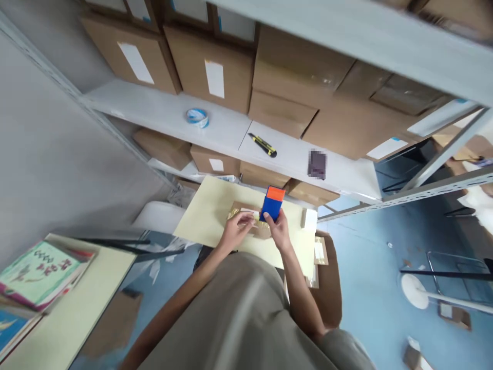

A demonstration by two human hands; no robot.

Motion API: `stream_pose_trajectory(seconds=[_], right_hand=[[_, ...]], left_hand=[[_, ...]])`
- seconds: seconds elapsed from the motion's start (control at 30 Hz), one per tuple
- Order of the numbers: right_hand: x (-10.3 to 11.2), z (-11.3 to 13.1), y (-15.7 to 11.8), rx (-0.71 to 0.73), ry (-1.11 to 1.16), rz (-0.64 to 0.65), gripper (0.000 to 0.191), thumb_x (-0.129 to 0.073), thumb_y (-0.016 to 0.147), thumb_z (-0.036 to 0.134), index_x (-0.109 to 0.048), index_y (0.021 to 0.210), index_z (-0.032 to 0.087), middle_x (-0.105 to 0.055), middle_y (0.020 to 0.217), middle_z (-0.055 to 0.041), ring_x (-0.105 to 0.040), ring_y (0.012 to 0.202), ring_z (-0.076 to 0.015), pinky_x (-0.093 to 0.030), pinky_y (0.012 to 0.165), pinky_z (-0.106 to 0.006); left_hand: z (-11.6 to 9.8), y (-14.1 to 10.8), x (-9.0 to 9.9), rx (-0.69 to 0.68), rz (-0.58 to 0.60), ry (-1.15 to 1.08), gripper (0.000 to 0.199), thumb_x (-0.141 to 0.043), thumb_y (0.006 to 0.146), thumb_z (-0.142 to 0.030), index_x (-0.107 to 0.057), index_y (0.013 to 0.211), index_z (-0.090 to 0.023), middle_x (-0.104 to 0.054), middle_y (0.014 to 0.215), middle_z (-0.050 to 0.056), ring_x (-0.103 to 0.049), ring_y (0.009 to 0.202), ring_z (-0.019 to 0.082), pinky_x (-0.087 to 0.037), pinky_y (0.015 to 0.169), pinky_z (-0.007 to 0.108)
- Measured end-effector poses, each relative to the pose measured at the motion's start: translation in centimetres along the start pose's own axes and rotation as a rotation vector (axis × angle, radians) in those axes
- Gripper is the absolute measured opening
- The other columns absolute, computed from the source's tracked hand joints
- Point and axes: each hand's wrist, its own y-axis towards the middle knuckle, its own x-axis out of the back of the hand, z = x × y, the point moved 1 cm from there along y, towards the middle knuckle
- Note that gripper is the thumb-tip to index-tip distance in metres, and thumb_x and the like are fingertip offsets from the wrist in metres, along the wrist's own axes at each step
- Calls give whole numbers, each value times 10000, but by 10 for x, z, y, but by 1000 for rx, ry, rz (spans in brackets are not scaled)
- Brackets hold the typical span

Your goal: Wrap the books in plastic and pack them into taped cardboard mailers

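Between the thumb and fingers of my right hand is a small flat blue case with an orange end, tilted over the table. Beside it, my left hand has its fingers pinched together near the case's lower edge. Whatever lies between those fingertips is too small to name. Beneath both hands, an open cardboard box with yellowish strips inside rests on a pale yellow table. The hands and the case partly cover this box.
A white shelf ahead carries a blue tape roll, a yellow-black box cutter and large cardboard boxes. A small white box stands at the table's right. Books lie on another table at left.
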Motion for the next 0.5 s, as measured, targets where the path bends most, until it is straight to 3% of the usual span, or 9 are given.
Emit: stream_pose_trajectory(seconds=[0.07,0.17,0.3,0.5], right_hand=[[-15,-6,-34,-63,97,68,588,-776,876,653,-633,1256,228,-787,1146,-105,-751,1062,-289,-619,1001,-455],[-30,-6,-60,-110,129,46,537,-757,897,659,-646,1210,237,-778,1159,-104,-739,1063,-286,-614,995,-449],[-37,-5,-65,-124,131,72,540,-745,913,679,-634,1213,243,-761,1151,-83,-714,1038,-264,-611,1004,-437],[-34,-12,-64,-98,59,146,537,-742,931,677,-629,1212,233,-732,1107,-73,-684,991,-246,-607,977,-431]], left_hand=[[5,-19,1,34,15,2,280,-745,944,-488,-738,1075,-242,-804,1095,79,-783,1019,244,-658,989,426],[6,-39,3,23,23,39,256,-740,966,-474,-739,1061,-237,-797,1093,69,-773,1023,231,-648,997,400],[2,-48,7,-3,-4,135,235,-709,997,-447,-738,1096,-236,-779,1077,55,-753,985,211,-641,957,367],[-3,-41,23,-48,99,269,234,-669,1012,-420,-758,1135,-242,-762,1176,79,-734,1099,251,-627,957,386]])
